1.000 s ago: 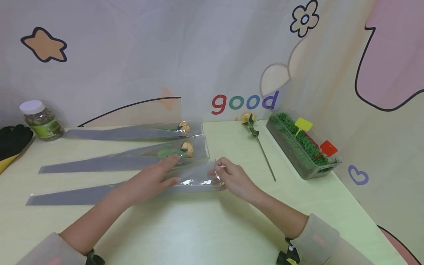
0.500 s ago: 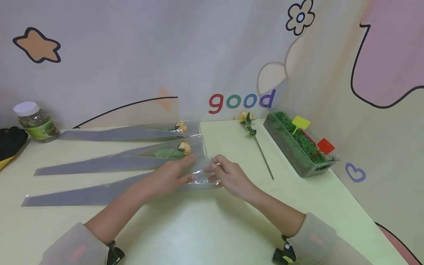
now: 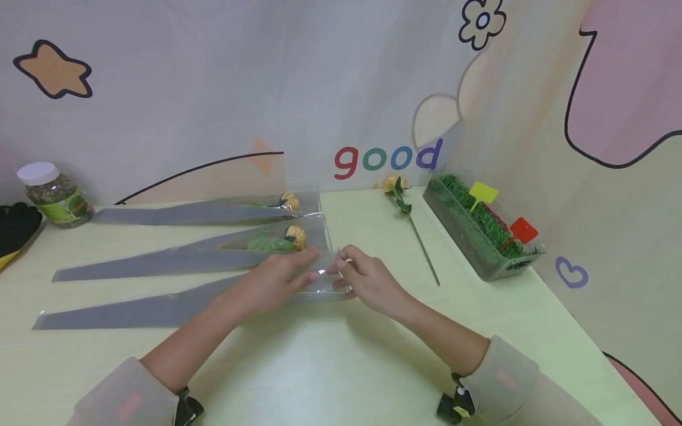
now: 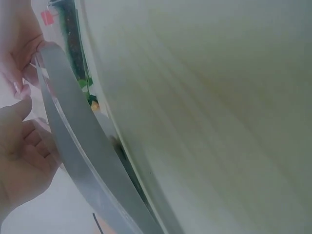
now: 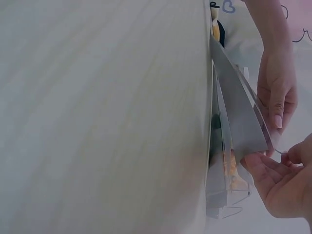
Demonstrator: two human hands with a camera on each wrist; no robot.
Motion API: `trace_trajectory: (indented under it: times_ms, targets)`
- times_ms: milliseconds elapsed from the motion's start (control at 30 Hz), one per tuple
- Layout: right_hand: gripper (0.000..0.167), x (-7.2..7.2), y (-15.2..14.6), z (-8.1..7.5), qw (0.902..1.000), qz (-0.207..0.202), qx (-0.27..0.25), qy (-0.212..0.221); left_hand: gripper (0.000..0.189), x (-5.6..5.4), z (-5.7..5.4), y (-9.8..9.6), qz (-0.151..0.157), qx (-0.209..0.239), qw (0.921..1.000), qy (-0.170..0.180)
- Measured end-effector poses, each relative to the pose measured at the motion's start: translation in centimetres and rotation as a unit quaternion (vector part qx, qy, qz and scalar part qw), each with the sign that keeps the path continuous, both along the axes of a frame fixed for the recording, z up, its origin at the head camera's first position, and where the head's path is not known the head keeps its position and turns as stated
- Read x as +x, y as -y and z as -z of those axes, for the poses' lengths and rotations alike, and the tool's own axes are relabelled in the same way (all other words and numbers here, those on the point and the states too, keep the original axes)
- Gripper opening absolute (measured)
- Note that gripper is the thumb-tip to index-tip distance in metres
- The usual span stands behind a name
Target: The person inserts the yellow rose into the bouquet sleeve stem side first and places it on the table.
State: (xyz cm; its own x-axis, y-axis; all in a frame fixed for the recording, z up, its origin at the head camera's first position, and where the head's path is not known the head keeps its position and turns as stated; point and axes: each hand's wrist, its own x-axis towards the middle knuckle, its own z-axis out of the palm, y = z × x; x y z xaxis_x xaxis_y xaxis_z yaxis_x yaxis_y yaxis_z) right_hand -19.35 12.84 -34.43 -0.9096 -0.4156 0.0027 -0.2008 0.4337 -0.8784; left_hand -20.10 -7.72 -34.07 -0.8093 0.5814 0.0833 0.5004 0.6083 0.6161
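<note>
A flower sleeve (image 3: 128, 312), clear at the front and grey behind, lies nearest me with its narrow end leftward. My right hand (image 3: 373, 285) pinches the rim of its wide mouth between thumb and index finger. In the right wrist view, the other fingers (image 5: 265, 170) of that hand sit at the grey side of the sleeve (image 5: 237, 105). Over the clear film rests my left hand (image 3: 272, 281), thumb stretched toward the mouth; its other fingers show loosely bent in the left wrist view. Beyond are two sleeves (image 3: 144, 266), each with a peach rose (image 3: 295, 236).
A loose rose (image 3: 418, 236) with a long stem lies right of the sleeves. Farther right stands a clear planter (image 3: 479, 260) of artificial grass with yellow and red tags. A white-lidded jar (image 3: 58, 198) and a black-and-yellow item (image 3: 18, 228) are at the left. A printed curtain (image 3: 213, 89) hangs behind.
My left hand has slid rightward along the near sleeve toward its mouth, close to my right hand. The right hand keeps its pinch on the rim.
</note>
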Motion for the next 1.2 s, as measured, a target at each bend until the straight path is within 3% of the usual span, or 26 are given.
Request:
trace_trajectory:
  times_ms: [133, 233, 567, 733, 1033, 1200]
  targets:
    - [0.016, 0.0, 0.1, -0.1, 1.0000, -0.005, -0.009, -0.001, 0.050, 0.0, 0.0, -0.2, -0.005, 0.000, 1.0000, 0.005]
    - [0.015, -0.1, 0.1, -0.1, 0.9999, -0.007, -0.007, -0.006, 0.049, 0.0, 0.0, -0.2, -0.007, -0.008, 0.9999, -0.012]
    - [0.011, -0.4, 0.2, -0.3, 0.9997, 0.012, 0.013, 0.016, 0.046, -0.1, 0.1, -0.3, -0.008, -0.019, 0.9991, -0.039]
    - [0.014, -0.7, -0.1, -0.7, 0.9989, 0.022, 0.041, 0.004, 0.045, -0.2, 0.2, -0.4, -0.006, -0.014, 0.9988, -0.046]
    - [0.020, -2.2, -2.5, -3.2, 0.9949, 0.094, 0.037, -0.002, 0.045, -0.3, 0.3, -0.6, -0.009, -0.018, 0.9985, -0.051]
    - [0.021, -3.5, -4.5, -3.8, 0.9909, 0.121, 0.055, -0.018, 0.045, -0.3, 0.4, -0.6, -0.005, -0.016, 0.9984, -0.053]
